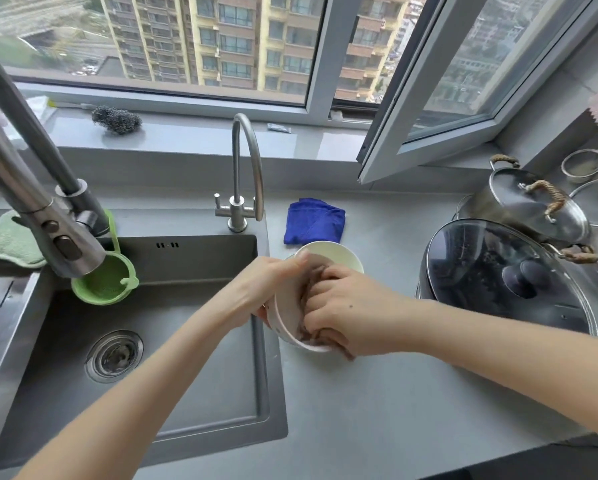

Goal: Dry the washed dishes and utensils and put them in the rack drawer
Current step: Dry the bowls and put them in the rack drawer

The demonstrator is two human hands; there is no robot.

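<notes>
the left hand [273,287] gripped the white bowl [341,258] at its nine o'clock rim, the right hand [346,306] clutched a brown cloth [313,277] inside; drying looked underway, racking not begun.

On the bench [360,410], a bowl [283,327] surrounds the right fingers [322,294] and the rag [348,353] under them. Another bowl [339,258] and a cloth [313,221] lie behind the fingers, the sink [186,341] left, pots [498,282] right.
</notes>
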